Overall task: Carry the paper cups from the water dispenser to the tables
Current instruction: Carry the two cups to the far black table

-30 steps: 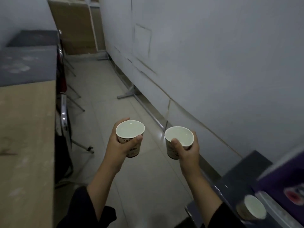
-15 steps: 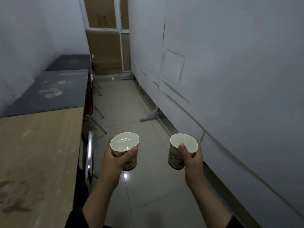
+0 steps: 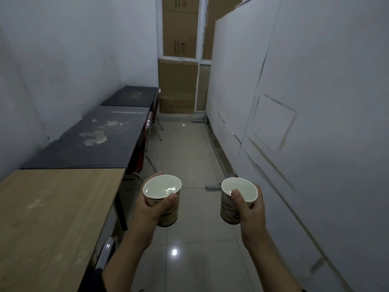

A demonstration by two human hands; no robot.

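Three tables in a row along the left wall, nearest table [image 3: 52, 207] in front, second table [image 3: 94, 140] behind it, third table [image 3: 132, 95] farthest, chairs [image 3: 147, 131] tucked at their right edge, partition [image 3: 294, 102] on the right, boxes [image 3: 179, 81] stacked at the far end, two cups held over the aisle, left cup [image 3: 166, 213] beside the nearest table, right cup [image 3: 229, 209] near the partition.

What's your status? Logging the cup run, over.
Left hand grips one printed paper cup, right hand the other. Both upright, filled. Light wooden table at left, tiled aisle ahead unobstructed.
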